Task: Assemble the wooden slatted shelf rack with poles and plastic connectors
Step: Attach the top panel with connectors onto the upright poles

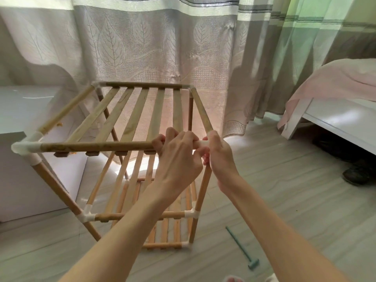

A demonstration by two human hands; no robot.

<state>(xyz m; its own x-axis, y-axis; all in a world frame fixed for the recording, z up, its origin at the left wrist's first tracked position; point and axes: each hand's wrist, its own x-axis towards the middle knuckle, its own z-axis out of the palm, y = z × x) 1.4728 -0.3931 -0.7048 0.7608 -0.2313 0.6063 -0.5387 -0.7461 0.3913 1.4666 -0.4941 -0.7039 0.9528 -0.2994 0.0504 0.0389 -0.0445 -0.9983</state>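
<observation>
Gripping now: both hands, left hand [179,157] and right hand [218,157], clasp the white connector [200,143] at the rack's [130,119] near top corner.
Risk: uneven pushing may tilt rack.

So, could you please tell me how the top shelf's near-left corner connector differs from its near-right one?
The near-left connector is in plain view and untouched; the near-right connector is mostly hidden, with the left hand and right hand gripping around it. The left one clearly has poles seated; the right one's joints cannot be seen. Both are white plastic on the same front pole.
</observation>
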